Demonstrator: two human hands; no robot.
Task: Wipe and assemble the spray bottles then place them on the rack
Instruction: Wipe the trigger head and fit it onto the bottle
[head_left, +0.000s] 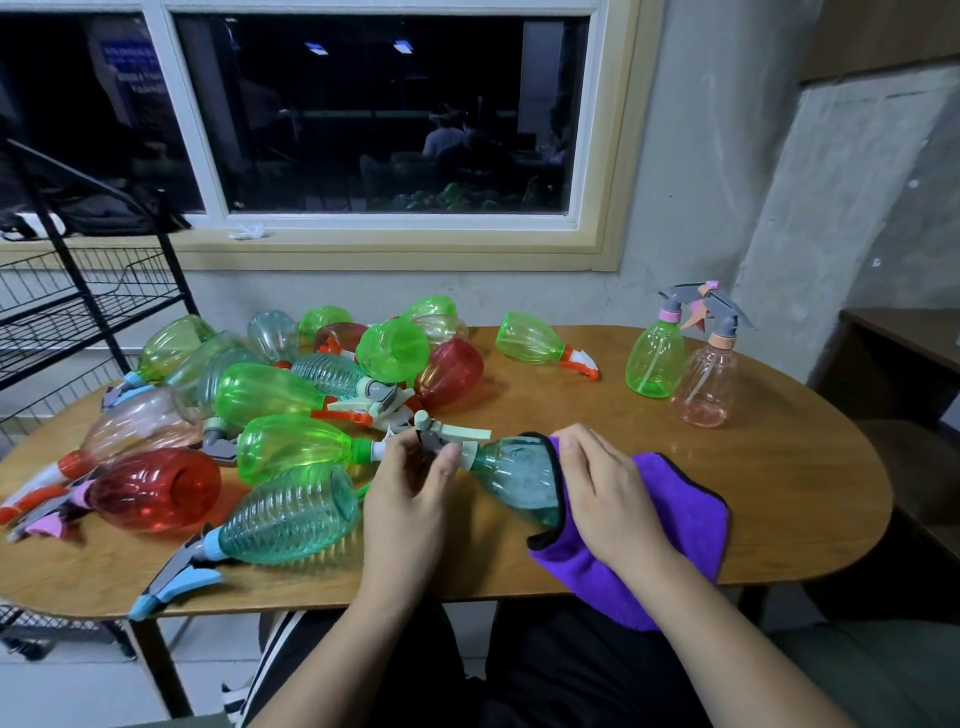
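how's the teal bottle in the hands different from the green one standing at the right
The teal bottle lies on its side, held by the left hand at its sprayer and the right hand through a purple cloth; the green bottle stands upright, untouched. Teal's collar is cream, green's pink. Both carry trigger sprayers.

The left hand (415, 493) and right hand (605, 488) are bare, as are both forearms down to the lower edge of the frame. Black trousers (545, 675) cover the lap at lower centre, with white side stripes (278, 644) along the left leg above a black-and-white shoe (232, 701).
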